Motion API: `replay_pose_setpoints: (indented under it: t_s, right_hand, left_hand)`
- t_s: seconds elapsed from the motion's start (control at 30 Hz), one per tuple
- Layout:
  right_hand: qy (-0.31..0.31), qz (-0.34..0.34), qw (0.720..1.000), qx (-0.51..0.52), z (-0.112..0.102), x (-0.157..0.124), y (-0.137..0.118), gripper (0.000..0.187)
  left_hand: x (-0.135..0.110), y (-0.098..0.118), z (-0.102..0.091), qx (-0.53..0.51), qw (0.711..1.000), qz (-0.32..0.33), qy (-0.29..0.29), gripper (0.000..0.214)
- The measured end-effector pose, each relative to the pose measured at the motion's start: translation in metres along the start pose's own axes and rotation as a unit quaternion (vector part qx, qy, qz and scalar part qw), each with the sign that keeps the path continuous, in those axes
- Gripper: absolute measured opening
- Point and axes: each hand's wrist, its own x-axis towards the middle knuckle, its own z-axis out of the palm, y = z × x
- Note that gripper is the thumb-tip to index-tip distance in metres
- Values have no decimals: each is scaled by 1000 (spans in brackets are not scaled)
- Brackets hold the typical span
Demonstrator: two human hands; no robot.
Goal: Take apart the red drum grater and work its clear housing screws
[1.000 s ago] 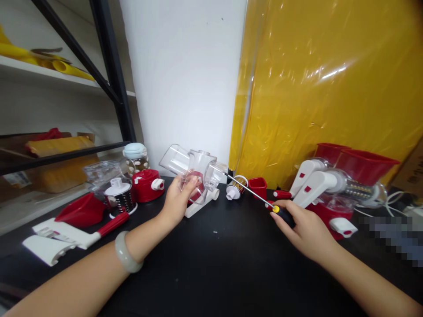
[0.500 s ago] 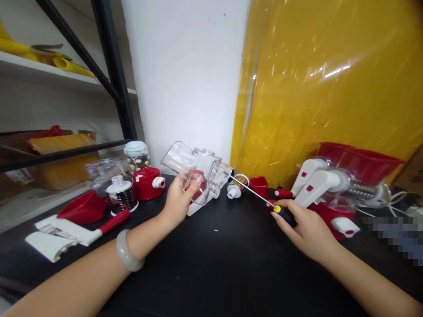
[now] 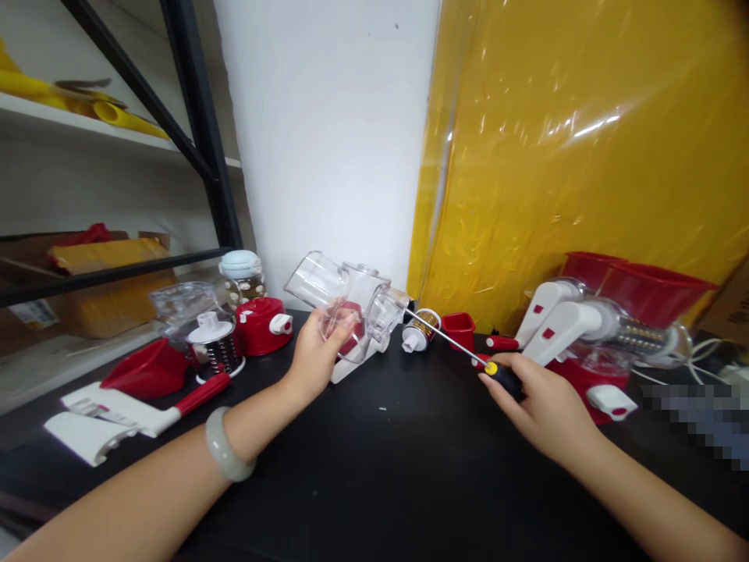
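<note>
My left hand [image 3: 319,347] is closed around a clear plastic grater housing [image 3: 366,293], which is tilted over the black table. A red part shows through the clear plastic by my fingers, and a white piece [image 3: 358,361] lies under the housing. In my right hand [image 3: 544,398] is a screwdriver [image 3: 448,339] with a black and yellow handle. Its long metal shaft points left, and the tip meets the right end of the housing; the exact contact point is too small to make out. Just behind the shaft lies a grater drum [image 3: 421,329] with a white end.
On the left are a red base [image 3: 263,326], an upright drum [image 3: 214,347], a red hopper [image 3: 146,367] and a white crank arm [image 3: 117,406] with a red handle. A small red cup [image 3: 458,330] stands behind the screwdriver. Assembled graters [image 3: 608,328] stand at right.
Almost nothing differs. My right hand and the screwdriver handle have shifted very slightly; my left hand keeps the housing in the same place.
</note>
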Motion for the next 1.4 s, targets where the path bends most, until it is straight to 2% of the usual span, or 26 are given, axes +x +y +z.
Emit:
replay_pose_setpoints:
  t_s: [0.27,0.43,0.83,1.23,1.3,1.4]
  right_hand:
    - [67,-71,994,-44,2,-1,-3,21]
    - [96,-87,988,-87,1,-2,-3,21]
    - [96,-85,989,-76,-1,-1,-4,20]
    - [131,-101,975,-148,-6,-2,-4,16]
    - [127,-102,977,-137,-7,-2,-4,17]
    - [108,-91,988,-67,-5,-1,-3,19]
  left_hand:
    - [1,0,4,-42,998,-51,12,78]
    - [2,-1,4,-54,996,-63,14,75]
    - [2,-1,3,-59,996,-62,12,76]
    - [1,-1,4,-68,995,-70,10,74]
    - [1,-1,4,-65,995,-72,14,75]
    - [2,-1,2,-55,996,-69,15,76]
